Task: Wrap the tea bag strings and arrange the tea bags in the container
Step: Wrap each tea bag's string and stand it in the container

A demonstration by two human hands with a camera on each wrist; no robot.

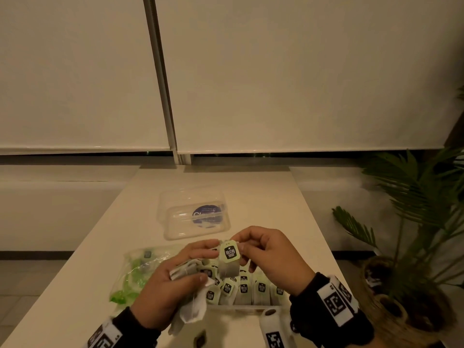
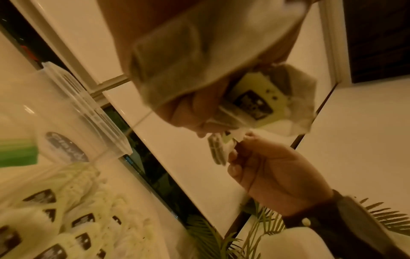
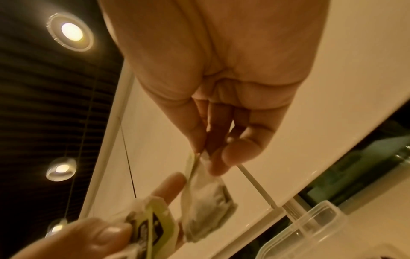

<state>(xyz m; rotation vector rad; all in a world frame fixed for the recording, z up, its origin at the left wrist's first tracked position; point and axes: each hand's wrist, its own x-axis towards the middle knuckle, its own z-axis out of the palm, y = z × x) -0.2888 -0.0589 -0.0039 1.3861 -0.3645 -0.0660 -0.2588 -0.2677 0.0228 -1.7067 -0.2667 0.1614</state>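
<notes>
Tea bag (image 1: 229,268) pinched at top by right hand (image 1: 271,257) above container (image 1: 241,307); left hand (image 1: 160,295) clutches several tea bags.

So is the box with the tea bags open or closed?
Open. The container has no lid on it, and its rows of tea bags show from above. A clear lid lies apart on the table.

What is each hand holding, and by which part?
Right hand pinches one tea bag by its top, at the tag. Left hand grips several tea bags by their bodies.
</notes>
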